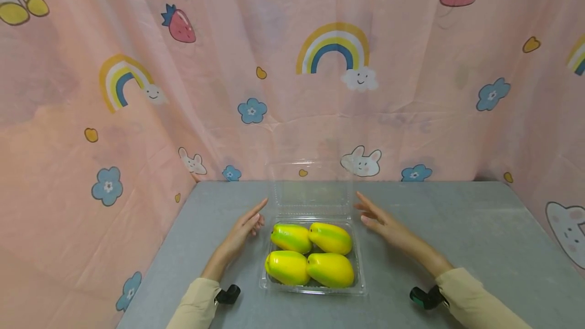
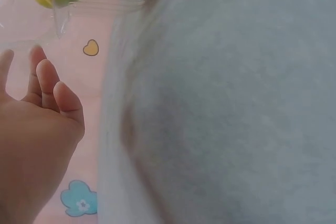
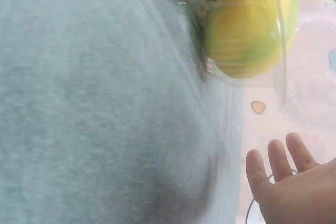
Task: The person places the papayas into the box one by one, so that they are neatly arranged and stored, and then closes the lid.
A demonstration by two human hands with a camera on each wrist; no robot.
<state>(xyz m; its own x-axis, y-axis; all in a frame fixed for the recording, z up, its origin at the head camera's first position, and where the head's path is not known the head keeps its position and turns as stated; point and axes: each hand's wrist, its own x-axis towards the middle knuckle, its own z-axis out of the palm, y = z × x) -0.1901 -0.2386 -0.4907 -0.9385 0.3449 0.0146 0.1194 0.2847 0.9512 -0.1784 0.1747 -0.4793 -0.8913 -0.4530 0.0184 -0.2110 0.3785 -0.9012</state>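
A clear plastic clamshell box (image 1: 360, 273) stands on the grey table with its transparent lid (image 1: 312, 194) raised at the far side. In its tray lie several glossy yellow-green fruits, papaya-like in shape, one of them the front right papaya (image 1: 331, 270). My left hand (image 1: 238, 233) hovers left of the box, index finger stretched toward the lid and the other fingers loosely bent. To the right, my right hand (image 1: 388, 225) has its fingers extended toward the lid's right edge. Both wrist views show the hands apart from the box, holding nothing.
The grey table (image 1: 457, 232) reaches back to a pink curtain (image 1: 411, 131) printed with rainbows, flowers and rabbits, which also hangs at both sides. A dark wrist device (image 1: 228, 295) sits at the left sleeve, and another device (image 1: 427, 298) at the right.
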